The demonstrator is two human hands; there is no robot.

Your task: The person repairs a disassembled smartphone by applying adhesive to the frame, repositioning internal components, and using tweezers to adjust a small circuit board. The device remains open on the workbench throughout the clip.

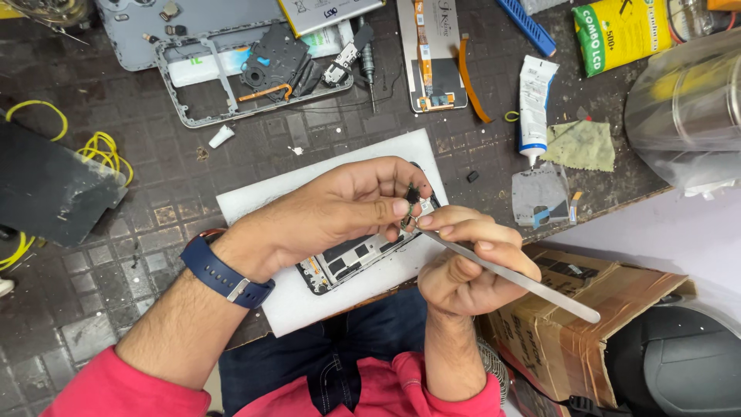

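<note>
**Two hands, one tiny part over an opened phone**

Pink sleeves (116, 386) and blue jeans (363, 340) fill the bottom edge, closest to the lens. Beyond them spreads the dark tiled bench mat (116, 270), and on it a white pad (309, 301) carrying the opened phone (347, 259), its inner frame facing up.

Above the phone, the left hand (332, 212), with a blue wristband (224, 274), has thumb and forefinger pressed together, pinching a small dark component (411, 197). That part is held in the air just over the phone's upper end, not seated in it. The right hand (463, 262) is curled, fingers pinching metal tweezers (509, 278) in a pen-like grip, the tip touching or nearly touching the component.

Judging from this, good work here means a light, steady pinch, the wrists braced on the pad, and the tweezer tip kept on the part's edge rather than its face.

Further back lie a disassembled phone frame (255, 77), a white glue tube (534, 104) and a yellow-green cloth (583, 145).

Hard to tell: exactly what the component is, and whether the tweezer tip grips it or only touches. The left palm covers much of the phone, and the cardboard box (571, 324) is cut off at the lower right.
</note>
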